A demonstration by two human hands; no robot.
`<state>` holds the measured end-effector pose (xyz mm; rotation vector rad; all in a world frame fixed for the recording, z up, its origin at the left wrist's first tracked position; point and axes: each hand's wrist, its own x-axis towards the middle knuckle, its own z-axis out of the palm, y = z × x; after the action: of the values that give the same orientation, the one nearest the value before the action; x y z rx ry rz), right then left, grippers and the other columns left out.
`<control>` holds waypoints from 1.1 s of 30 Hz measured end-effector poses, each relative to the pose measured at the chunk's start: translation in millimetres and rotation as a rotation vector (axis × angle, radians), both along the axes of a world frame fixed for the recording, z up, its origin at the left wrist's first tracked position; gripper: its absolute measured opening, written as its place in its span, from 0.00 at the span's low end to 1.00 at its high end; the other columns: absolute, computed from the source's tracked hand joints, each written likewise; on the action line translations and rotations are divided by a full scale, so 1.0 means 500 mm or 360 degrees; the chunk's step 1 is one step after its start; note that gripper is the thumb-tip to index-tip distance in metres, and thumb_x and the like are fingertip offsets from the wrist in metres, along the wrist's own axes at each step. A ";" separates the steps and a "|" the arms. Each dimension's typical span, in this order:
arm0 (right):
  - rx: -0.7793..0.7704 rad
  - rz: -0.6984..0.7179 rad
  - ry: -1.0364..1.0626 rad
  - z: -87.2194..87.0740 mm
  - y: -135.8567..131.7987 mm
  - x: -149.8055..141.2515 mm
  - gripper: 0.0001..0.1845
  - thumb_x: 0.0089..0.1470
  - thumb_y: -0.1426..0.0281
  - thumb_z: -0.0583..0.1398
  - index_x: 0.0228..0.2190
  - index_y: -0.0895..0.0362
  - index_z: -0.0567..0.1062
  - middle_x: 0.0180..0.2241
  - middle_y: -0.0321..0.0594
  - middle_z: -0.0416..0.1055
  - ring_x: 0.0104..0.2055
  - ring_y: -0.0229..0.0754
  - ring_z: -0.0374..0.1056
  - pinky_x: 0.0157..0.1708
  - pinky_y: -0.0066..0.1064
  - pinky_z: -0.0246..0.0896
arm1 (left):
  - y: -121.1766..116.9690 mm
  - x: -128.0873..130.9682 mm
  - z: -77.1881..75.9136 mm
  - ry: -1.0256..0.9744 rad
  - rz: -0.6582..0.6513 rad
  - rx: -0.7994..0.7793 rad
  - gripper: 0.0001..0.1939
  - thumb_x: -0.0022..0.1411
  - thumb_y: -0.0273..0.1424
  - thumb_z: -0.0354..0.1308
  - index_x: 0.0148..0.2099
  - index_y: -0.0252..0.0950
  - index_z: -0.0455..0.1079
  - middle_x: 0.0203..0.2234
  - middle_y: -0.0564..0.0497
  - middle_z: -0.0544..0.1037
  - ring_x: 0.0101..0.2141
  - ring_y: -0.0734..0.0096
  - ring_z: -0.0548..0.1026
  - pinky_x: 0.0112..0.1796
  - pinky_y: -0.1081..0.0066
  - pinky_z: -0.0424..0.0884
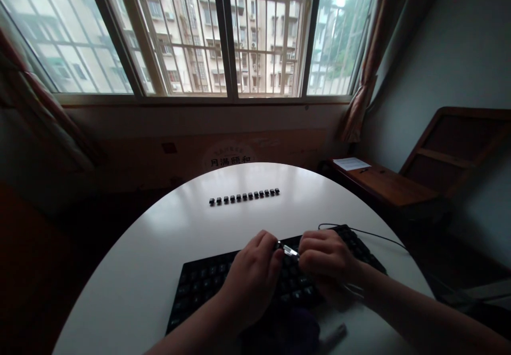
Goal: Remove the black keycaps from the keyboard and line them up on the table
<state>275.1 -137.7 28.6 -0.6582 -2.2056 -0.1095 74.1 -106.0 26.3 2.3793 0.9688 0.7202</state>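
A black keyboard (199, 283) lies slantwise on the round white table (131, 270). Above its middle, my left hand (255, 267) and my right hand (325, 254) are close together, both with curled fingers. A small shiny metal tool (289, 249) spans the gap between them, its right end in my right hand's grip. My left fingers pinch at its other end, around a small dark piece I cannot make out. Thin shiny wires show below my right wrist. Farther back stands a row of several small black keycaps or switches (244, 197).
A black cable (375, 235) runs from the keyboard over the table's right edge. Near the front edge lies a blurred grey stick-like object (334, 338). A wooden chair (403, 184) with a paper sheet (351, 164) stands at the right. Behind is a barred window (229, 46).
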 end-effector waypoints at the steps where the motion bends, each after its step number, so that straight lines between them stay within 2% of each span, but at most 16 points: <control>1: -0.0006 -0.0040 0.0022 0.002 -0.001 0.000 0.15 0.61 0.71 0.48 0.22 0.54 0.61 0.20 0.35 0.60 0.22 0.37 0.56 0.23 0.30 0.48 | 0.002 0.000 -0.001 -0.0005 0.0029 -0.0017 0.14 0.70 0.36 0.38 0.35 0.39 0.60 0.33 0.50 0.69 0.33 0.66 0.69 0.34 0.66 0.66; 4: -0.0027 -0.0186 0.0127 0.004 -0.006 0.004 0.06 0.57 0.71 0.50 0.30 0.55 0.66 0.27 0.39 0.64 0.27 0.39 0.60 0.26 0.31 0.54 | 0.005 -0.001 0.000 -0.0025 0.0069 -0.0060 0.14 0.70 0.36 0.37 0.35 0.39 0.60 0.32 0.50 0.70 0.33 0.66 0.69 0.35 0.65 0.67; 5: -0.0013 -0.0250 0.0147 0.004 -0.006 0.006 0.07 0.57 0.71 0.50 0.36 0.55 0.68 0.32 0.42 0.66 0.31 0.41 0.63 0.30 0.32 0.58 | 0.004 -0.001 0.001 -0.0021 0.0065 -0.0069 0.14 0.70 0.36 0.37 0.35 0.39 0.60 0.32 0.50 0.70 0.33 0.65 0.70 0.35 0.65 0.67; 7: 0.0062 -0.0372 0.0149 0.002 -0.004 0.009 0.16 0.56 0.73 0.50 0.47 0.56 0.67 0.44 0.48 0.65 0.43 0.47 0.65 0.39 0.38 0.63 | 0.001 -0.001 0.001 -0.0015 0.0036 -0.0080 0.14 0.70 0.36 0.37 0.36 0.39 0.60 0.32 0.50 0.70 0.33 0.66 0.70 0.36 0.65 0.67; 9: 0.0104 -0.0401 0.0113 -0.002 0.001 0.010 0.21 0.56 0.75 0.50 0.51 0.55 0.66 0.50 0.50 0.63 0.50 0.50 0.63 0.45 0.42 0.63 | -0.002 -0.001 -0.001 -0.0023 -0.0004 -0.0092 0.13 0.70 0.36 0.38 0.36 0.39 0.60 0.33 0.50 0.70 0.34 0.66 0.70 0.37 0.66 0.68; 10: 0.0094 -0.0361 0.0093 -0.006 0.004 0.010 0.21 0.56 0.75 0.49 0.51 0.54 0.66 0.49 0.49 0.64 0.49 0.48 0.64 0.45 0.41 0.64 | -0.003 -0.001 -0.002 -0.0036 -0.0023 -0.0098 0.13 0.70 0.36 0.38 0.36 0.39 0.60 0.33 0.50 0.71 0.35 0.66 0.70 0.37 0.66 0.68; 12: 0.0022 -0.0238 0.0022 -0.015 0.011 0.008 0.21 0.57 0.75 0.49 0.51 0.53 0.67 0.43 0.45 0.68 0.40 0.42 0.67 0.38 0.34 0.65 | -0.005 -0.001 -0.005 -0.0079 -0.0047 -0.0140 0.14 0.70 0.37 0.38 0.37 0.39 0.61 0.34 0.49 0.71 0.35 0.66 0.71 0.38 0.66 0.68; 15: -0.0110 -0.0133 -0.0099 -0.034 0.021 0.004 0.20 0.59 0.73 0.51 0.52 0.52 0.68 0.36 0.40 0.70 0.29 0.36 0.65 0.28 0.26 0.62 | -0.005 0.001 -0.011 -0.0213 -0.0073 -0.0309 0.17 0.71 0.41 0.38 0.37 0.38 0.62 0.32 0.50 0.71 0.34 0.66 0.70 0.38 0.66 0.68; 19: -0.0190 -0.0118 -0.0012 -0.057 0.036 0.001 0.18 0.60 0.70 0.56 0.53 0.52 0.70 0.37 0.40 0.71 0.30 0.34 0.68 0.28 0.24 0.62 | -0.004 0.005 -0.020 -0.0388 -0.0127 -0.0458 0.17 0.70 0.41 0.39 0.39 0.37 0.64 0.35 0.48 0.73 0.36 0.66 0.71 0.40 0.66 0.69; 22: -0.0266 -0.0076 0.0097 -0.064 0.043 -0.002 0.16 0.60 0.69 0.58 0.50 0.53 0.73 0.38 0.41 0.72 0.33 0.35 0.70 0.33 0.25 0.65 | -0.002 0.006 -0.022 -0.0365 -0.0113 -0.0408 0.16 0.70 0.40 0.41 0.42 0.36 0.64 0.37 0.47 0.74 0.38 0.65 0.72 0.42 0.65 0.69; 25: -0.0371 -0.0054 0.0223 -0.060 0.043 -0.006 0.11 0.59 0.68 0.60 0.45 0.55 0.75 0.38 0.42 0.72 0.35 0.36 0.71 0.35 0.26 0.66 | 0.000 0.005 -0.018 -0.0262 -0.0102 -0.0257 0.17 0.71 0.39 0.39 0.42 0.36 0.66 0.36 0.48 0.75 0.37 0.65 0.72 0.42 0.65 0.69; 27: -0.0433 -0.0132 0.0323 -0.054 0.048 -0.002 0.10 0.58 0.67 0.61 0.41 0.56 0.76 0.37 0.42 0.72 0.33 0.36 0.69 0.33 0.25 0.65 | 0.002 0.004 -0.017 -0.0122 -0.0051 -0.0076 0.17 0.71 0.38 0.39 0.45 0.36 0.67 0.39 0.47 0.75 0.40 0.63 0.72 0.44 0.63 0.69; 29: -0.0471 -0.0308 0.0383 -0.048 0.063 0.014 0.10 0.57 0.65 0.62 0.38 0.57 0.77 0.35 0.42 0.73 0.28 0.34 0.66 0.30 0.25 0.63 | 0.006 0.003 -0.021 0.0062 0.0047 0.0136 0.17 0.70 0.37 0.42 0.51 0.36 0.67 0.45 0.44 0.74 0.47 0.60 0.71 0.49 0.59 0.67; 31: -0.0502 -0.0521 0.0372 -0.044 0.096 0.043 0.11 0.56 0.64 0.62 0.38 0.57 0.77 0.33 0.40 0.73 0.25 0.33 0.63 0.30 0.26 0.62 | 0.011 0.002 -0.032 0.0271 0.0143 0.0283 0.20 0.68 0.37 0.46 0.58 0.34 0.64 0.53 0.41 0.71 0.54 0.55 0.67 0.54 0.54 0.62; 33: -0.0584 -0.0680 0.0307 -0.045 0.145 0.081 0.12 0.56 0.63 0.62 0.39 0.57 0.78 0.33 0.40 0.74 0.25 0.34 0.63 0.33 0.27 0.63 | 0.016 0.002 -0.047 0.0466 0.0186 0.0319 0.25 0.67 0.38 0.48 0.62 0.31 0.61 0.58 0.37 0.67 0.58 0.51 0.63 0.57 0.50 0.58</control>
<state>315.7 -65.1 6.0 -1.2843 -1.8846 0.1403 75.1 -98.0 2.8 2.6747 1.2135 0.5404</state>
